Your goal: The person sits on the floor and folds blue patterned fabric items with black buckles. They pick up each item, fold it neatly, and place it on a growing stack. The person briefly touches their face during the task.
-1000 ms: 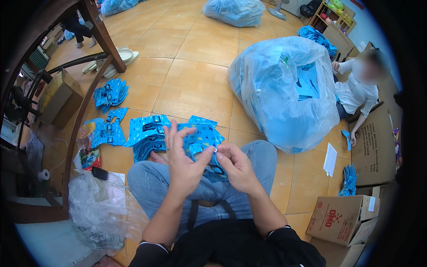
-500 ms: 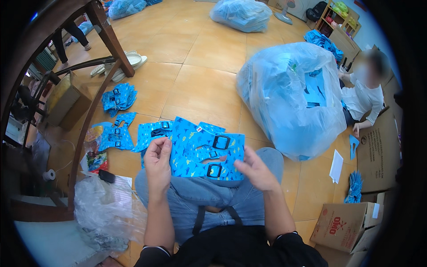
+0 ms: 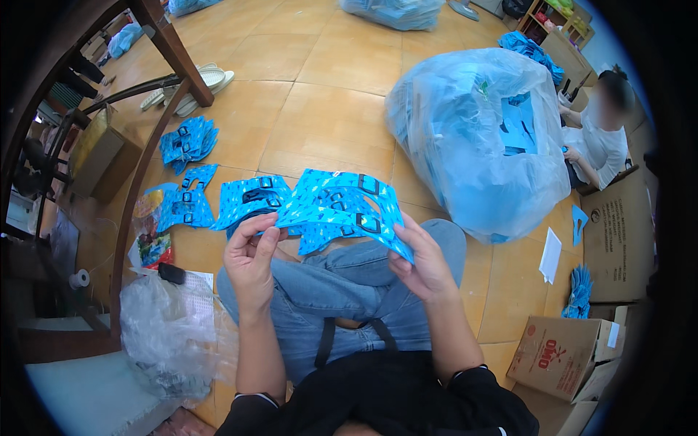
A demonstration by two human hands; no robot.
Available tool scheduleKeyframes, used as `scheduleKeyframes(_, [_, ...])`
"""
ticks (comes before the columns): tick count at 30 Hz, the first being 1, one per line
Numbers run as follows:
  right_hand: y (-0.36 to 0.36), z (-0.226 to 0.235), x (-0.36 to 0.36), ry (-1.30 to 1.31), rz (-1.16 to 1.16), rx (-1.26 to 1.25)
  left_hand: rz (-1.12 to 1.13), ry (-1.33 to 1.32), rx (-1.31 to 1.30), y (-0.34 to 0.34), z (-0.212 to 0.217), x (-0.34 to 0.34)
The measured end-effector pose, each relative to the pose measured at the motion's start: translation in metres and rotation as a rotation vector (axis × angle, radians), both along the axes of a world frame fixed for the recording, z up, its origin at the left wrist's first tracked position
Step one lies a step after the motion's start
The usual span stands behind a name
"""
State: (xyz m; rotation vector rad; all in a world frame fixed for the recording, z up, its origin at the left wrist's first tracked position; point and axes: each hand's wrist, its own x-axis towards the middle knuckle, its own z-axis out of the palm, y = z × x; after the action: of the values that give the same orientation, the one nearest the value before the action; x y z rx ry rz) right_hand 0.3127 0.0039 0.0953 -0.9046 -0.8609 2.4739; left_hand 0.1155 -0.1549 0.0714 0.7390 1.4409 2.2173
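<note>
Hands above lap, left hand [image 3: 251, 261] pinching left end of blue patterned strap with black buckles [image 3: 342, 211], right hand [image 3: 422, 265] gripping its right end, similar blue pieces [image 3: 187, 142] on floor [image 3: 327, 116], big plastic bag [image 3: 476, 138] nearby.

Bright, even daylight fills the room; the tiled floor [image 3: 327, 109] gleams softly. Shadows stay faint. Fisheye bending curves the edges, with black vignette corners and slight rim blur.
</note>
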Motion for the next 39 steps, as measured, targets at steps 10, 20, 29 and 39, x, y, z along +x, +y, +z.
scheduleKeyframes(10, [0.006, -0.003, 0.006, 0.169, 0.080, -0.231, 0.068, -0.050, -0.012, 0.000, 0.012, 0.002])
scheduleKeyframes(20, [0.006, 0.000, 0.004, 0.169, 0.014, -0.322, 0.139, -0.062, -0.080, -0.005, 0.009, -0.002])
scheduleKeyframes(29, [-0.001, -0.017, -0.005, -0.010, 0.067, 0.104, 0.248, -0.091, 0.140, -0.025, -0.004, -0.037])
scheduleKeyframes(39, [-0.011, -0.049, -0.009, -0.172, 0.117, 0.201, 0.797, -0.256, -0.427, -0.129, -0.104, -0.231])
